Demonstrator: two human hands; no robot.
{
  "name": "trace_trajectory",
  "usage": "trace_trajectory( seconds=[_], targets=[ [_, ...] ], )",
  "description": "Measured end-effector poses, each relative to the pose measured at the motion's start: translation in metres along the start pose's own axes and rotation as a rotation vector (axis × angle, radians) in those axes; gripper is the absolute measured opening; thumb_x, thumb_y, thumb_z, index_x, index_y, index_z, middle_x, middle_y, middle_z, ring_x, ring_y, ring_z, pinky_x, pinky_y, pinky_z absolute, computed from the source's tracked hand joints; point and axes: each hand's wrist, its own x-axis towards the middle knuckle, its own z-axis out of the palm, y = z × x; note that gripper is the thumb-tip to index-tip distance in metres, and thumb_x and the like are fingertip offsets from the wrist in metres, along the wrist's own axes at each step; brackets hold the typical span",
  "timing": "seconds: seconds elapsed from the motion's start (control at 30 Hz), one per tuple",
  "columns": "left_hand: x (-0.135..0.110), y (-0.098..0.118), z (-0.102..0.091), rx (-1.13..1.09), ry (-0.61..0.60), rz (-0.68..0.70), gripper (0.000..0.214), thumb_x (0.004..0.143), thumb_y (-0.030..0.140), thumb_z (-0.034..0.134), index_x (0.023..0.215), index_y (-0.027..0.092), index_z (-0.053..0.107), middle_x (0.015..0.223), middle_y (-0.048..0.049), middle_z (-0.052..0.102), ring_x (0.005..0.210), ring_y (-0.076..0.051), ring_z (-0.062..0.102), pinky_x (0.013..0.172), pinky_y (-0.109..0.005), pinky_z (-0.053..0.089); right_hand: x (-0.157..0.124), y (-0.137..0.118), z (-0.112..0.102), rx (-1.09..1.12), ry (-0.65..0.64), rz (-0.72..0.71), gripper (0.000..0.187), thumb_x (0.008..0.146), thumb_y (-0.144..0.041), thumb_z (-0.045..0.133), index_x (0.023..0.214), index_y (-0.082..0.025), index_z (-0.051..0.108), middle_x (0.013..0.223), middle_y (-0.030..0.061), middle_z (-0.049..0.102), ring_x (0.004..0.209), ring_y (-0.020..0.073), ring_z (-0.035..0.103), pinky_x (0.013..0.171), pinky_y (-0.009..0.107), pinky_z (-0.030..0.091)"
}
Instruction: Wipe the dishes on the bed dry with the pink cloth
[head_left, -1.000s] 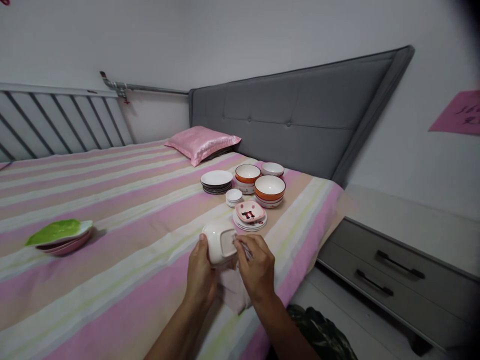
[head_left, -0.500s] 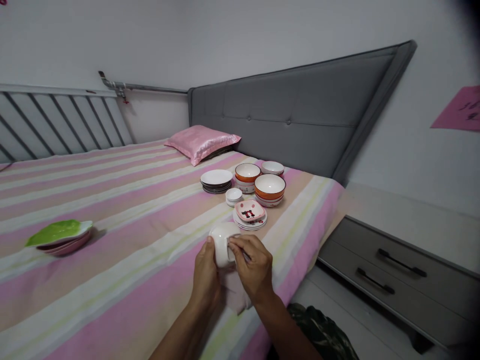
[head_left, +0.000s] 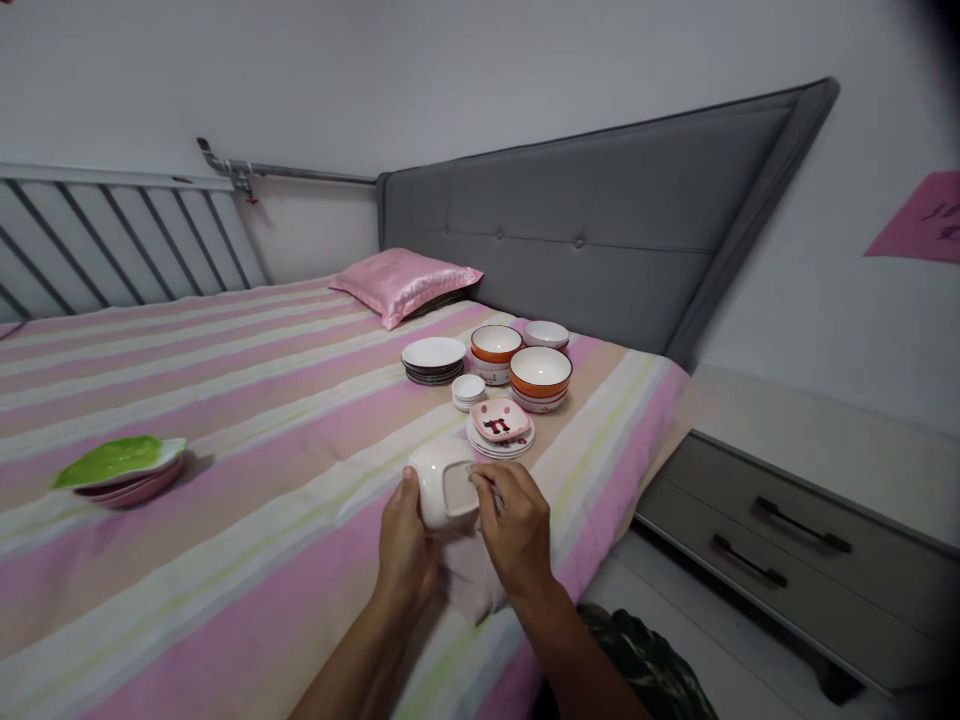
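My left hand (head_left: 405,535) is closed around the side of a white bowl (head_left: 430,488), thumb on top. The bowl is tilted so that its squarish base faces my right hand. With fingers pinched, my right hand (head_left: 516,520) is at the edge of that base; what sits between the fingertips is too small to make out. Below the bowl, partly hidden by my hands, is a pale pinkish cloth (head_left: 469,580). Just beyond lie a square pink-rimmed dish (head_left: 501,420) on small white plates (head_left: 517,450) and a stack of tiny white dishes (head_left: 469,388).
Farther back stand orange-and-white bowls (head_left: 540,375), another bowl stack (head_left: 495,348) and white plates (head_left: 433,354). A green leaf-shaped dish (head_left: 116,460) on pink dishes (head_left: 146,487) lies left on the striped bed (head_left: 225,560). A nightstand (head_left: 787,560) is at right.
The bowl has turned so more of its base shows. My right hand has shifted slightly right, from over the base to its edge. My left hand keeps hold of the bowl.
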Motion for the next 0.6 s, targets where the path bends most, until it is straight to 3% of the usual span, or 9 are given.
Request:
trace_trajectory(
  seconds=[0.1, 0.23, 0.4, 0.47, 0.6],
  targets=[
    [-0.006, -0.005, 0.002, 0.048, -0.034, -0.008, 0.043, 0.073, 0.048, 0.063, 0.096, 0.012, 0.065, 0.080, -0.0054, 0.070, 0.069, -0.016, 0.063, 0.065, -0.026, 0.047, 0.001, 0.001, -0.001, 0.008, 0.050, 0.017, 0.015, 0.087, -0.015, 0.047, 0.088, -0.018, 0.062, 0.081, 0.0062, 0.062, 0.082, 0.0173, 0.058, 0.076, 0.031, 0.048],
    [-0.005, -0.004, 0.001, 0.095, -0.032, 0.036, 0.039, 0.075, 0.047, 0.061, 0.094, 0.012, 0.065, 0.078, -0.0053, 0.069, 0.066, -0.016, 0.061, 0.062, -0.025, 0.046, 0.001, -0.001, -0.002, 0.096, 0.016, 0.022, 0.013, 0.087, -0.015, 0.047, 0.086, -0.018, 0.061, 0.081, 0.0048, 0.062, 0.082, 0.0160, 0.058, 0.076, 0.029, 0.048],
    [-0.006, -0.003, -0.004, 0.315, -0.071, 0.163, 0.038, 0.078, 0.050, 0.056, 0.085, 0.014, 0.067, 0.071, -0.0040, 0.065, 0.064, -0.017, 0.056, 0.060, -0.025, 0.042, 0.005, -0.005, -0.003, 0.110, 0.169, 0.104, 0.011, 0.086, -0.019, 0.049, 0.083, -0.018, 0.060, 0.079, 0.0042, 0.060, 0.077, 0.0161, 0.058, 0.071, 0.029, 0.049],
    [-0.009, -0.004, -0.006, 0.442, -0.101, 0.274, 0.033, 0.078, 0.047, 0.057, 0.076, 0.015, 0.067, 0.066, -0.0018, 0.061, 0.064, -0.016, 0.051, 0.059, -0.023, 0.039, 0.005, -0.009, -0.004, 0.127, 0.171, 0.052, 0.011, 0.087, -0.017, 0.049, 0.085, -0.018, 0.059, 0.080, 0.0045, 0.060, 0.079, 0.0162, 0.058, 0.072, 0.030, 0.049],
    [-0.012, -0.005, -0.006, 0.580, -0.193, 0.383, 0.026, 0.079, 0.040, 0.058, 0.066, 0.018, 0.064, 0.059, 0.0011, 0.055, 0.056, -0.014, 0.043, 0.055, -0.022, 0.033, 0.004, -0.016, -0.002, 0.132, 0.045, -0.141, 0.015, 0.086, -0.010, 0.049, 0.089, -0.019, 0.060, 0.083, 0.0048, 0.062, 0.083, 0.0158, 0.057, 0.076, 0.030, 0.049]
  ],
)
